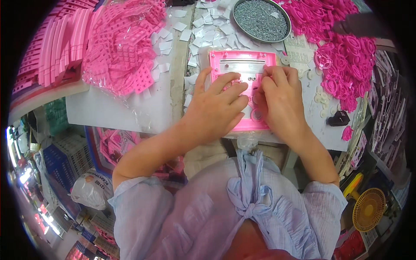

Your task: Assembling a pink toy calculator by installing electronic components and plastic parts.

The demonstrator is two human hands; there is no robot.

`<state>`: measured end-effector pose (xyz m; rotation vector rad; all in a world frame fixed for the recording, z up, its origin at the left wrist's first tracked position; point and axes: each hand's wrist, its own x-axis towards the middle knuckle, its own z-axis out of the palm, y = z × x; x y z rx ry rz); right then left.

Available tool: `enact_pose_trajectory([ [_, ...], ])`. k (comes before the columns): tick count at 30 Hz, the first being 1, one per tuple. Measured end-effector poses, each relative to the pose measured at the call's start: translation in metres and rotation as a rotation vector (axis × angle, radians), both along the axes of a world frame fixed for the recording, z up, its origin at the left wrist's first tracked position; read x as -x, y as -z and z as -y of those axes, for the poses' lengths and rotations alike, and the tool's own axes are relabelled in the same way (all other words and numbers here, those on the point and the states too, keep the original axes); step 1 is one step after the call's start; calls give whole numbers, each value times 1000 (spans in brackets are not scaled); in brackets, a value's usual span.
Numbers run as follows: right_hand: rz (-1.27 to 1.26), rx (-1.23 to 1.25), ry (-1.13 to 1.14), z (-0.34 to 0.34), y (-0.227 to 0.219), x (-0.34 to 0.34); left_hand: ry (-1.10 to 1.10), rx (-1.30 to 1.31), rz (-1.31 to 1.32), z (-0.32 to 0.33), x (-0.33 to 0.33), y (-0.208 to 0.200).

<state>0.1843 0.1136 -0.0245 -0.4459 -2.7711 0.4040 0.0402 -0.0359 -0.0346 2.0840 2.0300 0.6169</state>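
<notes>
A flat pink plastic panel (242, 63) with a rectangular window and round holes lies on the white table (112, 108) in front of me. My left hand (216, 106) rests flat on its lower left part, fingers spread across the panel's middle. Beside it, my right hand (279, 97) presses on the panel's right side, fingers curled down onto the surface near the window. Whether a small part sits under the fingertips is hidden.
A round metal dish of small screws (261, 19) stands behind the panel, among several white paper squares (208, 26). Pink grid pieces in a clear bag (123, 52) lie at left, pink round parts (346, 56) at right. A small black part (339, 118) and a yellow fan (368, 209) are lower right.
</notes>
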Motion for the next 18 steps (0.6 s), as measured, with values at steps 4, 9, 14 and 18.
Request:
enact_pose_trajectory([
  [4, 6, 26, 83, 10, 2, -5, 14, 37, -12, 1, 0, -3],
  [9, -64, 90, 57, 1, 6, -8, 125, 77, 38, -15, 21, -33],
  [14, -45, 96, 6, -7, 0, -15, 12, -51, 177, -95, 54, -40],
  [18, -223, 150, 27, -33, -23, -22, -257, -81, -147, -167, 72, 1],
])
